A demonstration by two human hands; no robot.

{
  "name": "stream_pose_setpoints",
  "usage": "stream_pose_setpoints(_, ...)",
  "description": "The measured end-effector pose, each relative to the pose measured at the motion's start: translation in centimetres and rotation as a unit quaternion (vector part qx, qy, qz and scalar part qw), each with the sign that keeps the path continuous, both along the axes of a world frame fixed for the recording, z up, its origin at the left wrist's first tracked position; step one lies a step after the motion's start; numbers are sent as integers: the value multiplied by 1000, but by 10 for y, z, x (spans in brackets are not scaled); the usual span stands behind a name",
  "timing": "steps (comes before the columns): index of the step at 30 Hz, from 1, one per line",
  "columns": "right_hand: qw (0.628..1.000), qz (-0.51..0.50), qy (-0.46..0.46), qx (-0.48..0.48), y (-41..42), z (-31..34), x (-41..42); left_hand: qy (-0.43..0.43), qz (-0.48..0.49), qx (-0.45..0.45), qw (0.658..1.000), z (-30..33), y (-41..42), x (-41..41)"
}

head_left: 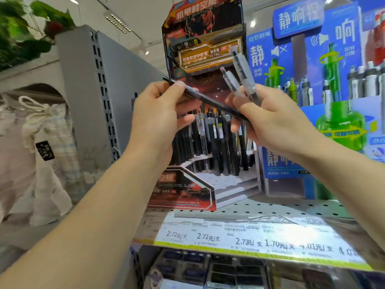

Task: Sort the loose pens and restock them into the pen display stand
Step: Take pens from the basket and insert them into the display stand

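Blue display boards (300, 19) with green bottles (333, 69), price strip (239, 238), grey upright panel (83, 90), cloth bags (41, 132)

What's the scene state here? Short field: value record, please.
left hand: grips the black pen near its upper end
right hand: holds two clear pens upright, fingers also on the black pen's lower end
black pen: tilted, spanning both hands
display stand: on the perforated shelf, dark pens standing in its tiers
front tiers: no pens visible
price strip: on the shelf edge
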State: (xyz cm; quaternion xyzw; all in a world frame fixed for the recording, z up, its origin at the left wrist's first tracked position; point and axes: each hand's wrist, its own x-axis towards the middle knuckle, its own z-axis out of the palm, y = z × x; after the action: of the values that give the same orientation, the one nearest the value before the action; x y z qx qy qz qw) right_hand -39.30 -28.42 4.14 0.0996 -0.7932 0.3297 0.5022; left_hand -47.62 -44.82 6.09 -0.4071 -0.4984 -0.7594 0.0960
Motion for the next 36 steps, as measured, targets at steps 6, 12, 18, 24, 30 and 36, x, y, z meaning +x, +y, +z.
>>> stream_pose_setpoints(6, 996, -40, 31, -79, 7, 5, -3, 56, 84, 100, 990, 7, -6, -15)
stream_pose_setpoints(12, 994, 8, 46, -100, 4, 5, 0, 340, 225, -47, 912, -10, 22, -3)
stream_pose_setpoints(18, 991, 13, 84, -104, 3, 6, 1, 391, 258, 24, 883, -25, 33, 0)
stream_pose_setpoints(24, 993, -2, 85, -76, 4, 4, 1, 370, 237, 23, 898, -29, 43, 1)
stream_pose_setpoints(30, 994, -8, 91, -59, 5, 3, 0, 383, 274, -95, 877, -37, 48, -2)
stream_pose_setpoints(36, 995, -14, 87, -57, 3, 3, -1, 346, 237, -126, 899, -37, 49, -3)
